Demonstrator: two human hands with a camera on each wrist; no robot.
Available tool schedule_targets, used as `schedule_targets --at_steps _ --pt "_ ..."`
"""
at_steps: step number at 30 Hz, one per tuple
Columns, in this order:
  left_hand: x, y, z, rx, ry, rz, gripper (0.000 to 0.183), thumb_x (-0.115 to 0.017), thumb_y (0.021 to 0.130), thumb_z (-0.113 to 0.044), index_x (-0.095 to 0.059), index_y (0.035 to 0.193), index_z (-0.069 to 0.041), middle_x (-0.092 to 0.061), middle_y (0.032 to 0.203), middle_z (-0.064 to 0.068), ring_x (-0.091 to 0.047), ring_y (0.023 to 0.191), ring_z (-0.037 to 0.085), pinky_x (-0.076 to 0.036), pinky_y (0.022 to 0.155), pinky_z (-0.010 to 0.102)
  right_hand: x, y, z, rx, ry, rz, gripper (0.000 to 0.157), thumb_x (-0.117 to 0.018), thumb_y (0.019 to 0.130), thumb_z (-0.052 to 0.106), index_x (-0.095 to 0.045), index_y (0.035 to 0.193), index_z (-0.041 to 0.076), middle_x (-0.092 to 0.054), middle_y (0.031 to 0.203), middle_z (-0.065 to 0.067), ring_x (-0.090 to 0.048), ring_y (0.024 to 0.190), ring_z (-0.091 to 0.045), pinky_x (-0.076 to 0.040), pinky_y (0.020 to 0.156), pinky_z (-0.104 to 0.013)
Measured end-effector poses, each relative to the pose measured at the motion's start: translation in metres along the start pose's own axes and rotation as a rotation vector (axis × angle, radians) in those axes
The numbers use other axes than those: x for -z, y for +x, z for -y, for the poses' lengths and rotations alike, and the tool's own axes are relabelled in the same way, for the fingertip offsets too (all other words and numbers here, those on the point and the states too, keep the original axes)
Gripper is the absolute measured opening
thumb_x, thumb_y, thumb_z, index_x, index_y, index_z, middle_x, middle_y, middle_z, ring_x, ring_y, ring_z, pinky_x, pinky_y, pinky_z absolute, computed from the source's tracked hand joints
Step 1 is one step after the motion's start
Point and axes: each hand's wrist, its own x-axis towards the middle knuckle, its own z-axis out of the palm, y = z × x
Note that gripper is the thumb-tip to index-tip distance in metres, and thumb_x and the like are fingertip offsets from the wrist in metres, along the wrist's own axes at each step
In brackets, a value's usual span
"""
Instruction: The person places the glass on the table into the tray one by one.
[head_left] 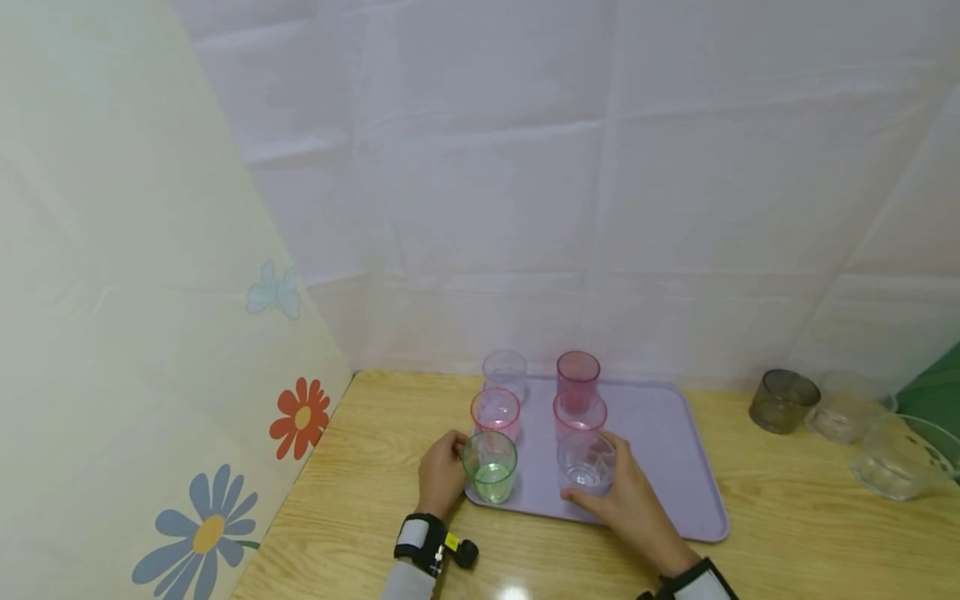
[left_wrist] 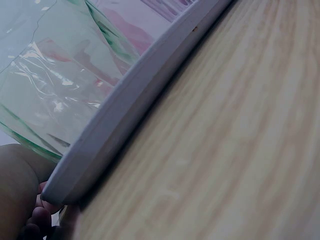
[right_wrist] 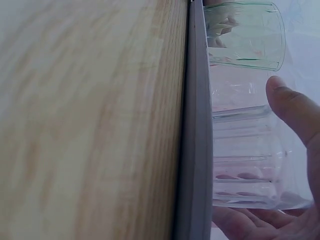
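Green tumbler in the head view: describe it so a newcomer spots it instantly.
Find the lilac tray on the wooden table. The green tumbler stands at the tray's near left corner, beside the person's left hand. It is the only green one of six; the others are clear or pinkish.

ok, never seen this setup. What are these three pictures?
There is no robot: a person does the work by hand. The wide picture comes from a camera worn on the head, looking forward and down; the tilted two come from one camera on each wrist. On the table sits a lilac tray carrying six cups; a smoky cup and clear vessels sit to the right. The right hand curves around the near clear cup, which stands on the tray. The left hand is at the tray's corner by the green cup; whether it grips is unclear.
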Motion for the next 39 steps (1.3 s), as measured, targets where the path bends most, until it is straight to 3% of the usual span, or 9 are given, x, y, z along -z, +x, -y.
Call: schedule_targets --at_steps 12,35,39 --pt "-0.0011 -0.0007 -0.0003 -0.019 -0.002 -0.008 0.011 -0.071 0.089 -0.002 -0.073 0.095 -0.011 -0.065 0.082 -0.001 -0.055 0.073 0.011 -0.045 0.067 0.029 0.0018 -0.0007 -0.0011 -0.038 -0.007 0.020 0.112 -0.099 0.071 0.038 -0.033 0.151 -0.006 -0.056 0.142 -0.040 -0.058 0.131 -0.056 -0.045 0.107 -0.070" --pt "0.0002 -0.0015 -0.0031 -0.003 -0.006 -0.002 0.013 -0.069 0.091 0.000 -0.074 0.098 -0.010 -0.067 0.084 0.000 -0.057 0.076 0.012 -0.048 0.070 0.031 0.0034 -0.0058 -0.0017 0.020 -0.043 0.022 0.112 -0.099 0.071 0.038 -0.034 0.150 -0.007 -0.057 0.145 -0.037 -0.058 0.131 -0.055 -0.046 0.107 -0.069" --pt "0.0009 -0.0007 -0.0012 -0.011 -0.007 -0.002 0.013 -0.069 0.091 0.000 -0.074 0.098 -0.010 -0.067 0.084 -0.001 -0.057 0.076 0.011 -0.048 0.070 0.030 0.0066 -0.0060 -0.0023 0.003 -0.031 0.041 0.113 -0.098 0.072 0.039 -0.032 0.153 -0.006 -0.052 0.148 -0.039 -0.063 0.124 -0.054 -0.052 0.102 -0.066"
